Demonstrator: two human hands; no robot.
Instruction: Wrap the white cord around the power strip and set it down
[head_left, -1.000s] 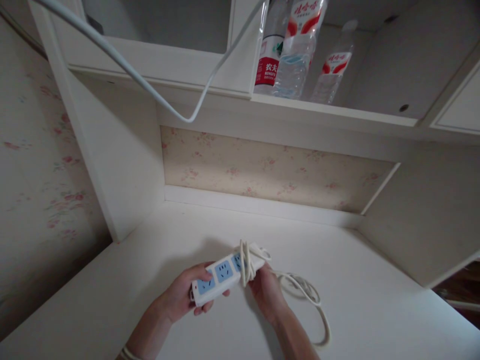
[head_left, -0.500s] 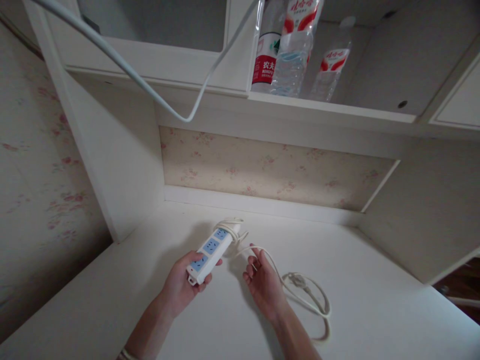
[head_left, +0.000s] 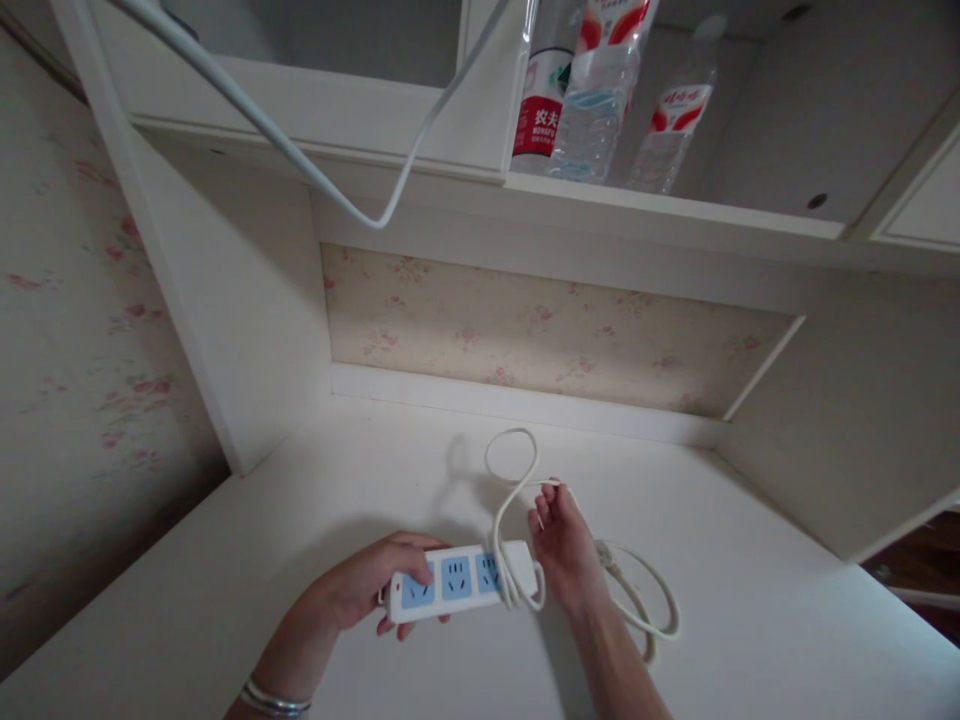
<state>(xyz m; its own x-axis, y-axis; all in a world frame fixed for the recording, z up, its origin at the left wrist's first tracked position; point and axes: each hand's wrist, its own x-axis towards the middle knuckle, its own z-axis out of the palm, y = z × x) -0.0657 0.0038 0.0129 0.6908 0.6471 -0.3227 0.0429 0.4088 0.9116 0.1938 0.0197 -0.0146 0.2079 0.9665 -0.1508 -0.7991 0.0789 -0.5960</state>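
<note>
A white power strip [head_left: 455, 582] with blue socket faces lies almost level in my left hand [head_left: 390, 575], thumb on top and fingers beneath its left end. Its cream cord [head_left: 501, 530] is wound around the strip's right end, and a loose loop rises above it. My right hand [head_left: 564, 545] pinches the cord between thumb and fingers, to the right of the strip. Beyond that hand the cord curls down onto the white desk [head_left: 360, 460], where its plug [head_left: 604, 554] lies partly hidden behind my wrist.
Several plastic bottles [head_left: 592, 110] stand on the open shelf above the desk. A pale cable [head_left: 300, 180] hangs in front of the upper cabinet. White side panels [head_left: 225, 300] bound the desk, and a floral-papered wall [head_left: 465, 330] shows behind.
My left hand has turned the power strip from slanting to nearly level and brought it closer. My right hand has moved right and slightly up with the cord, and a loose loop now stands out.
</note>
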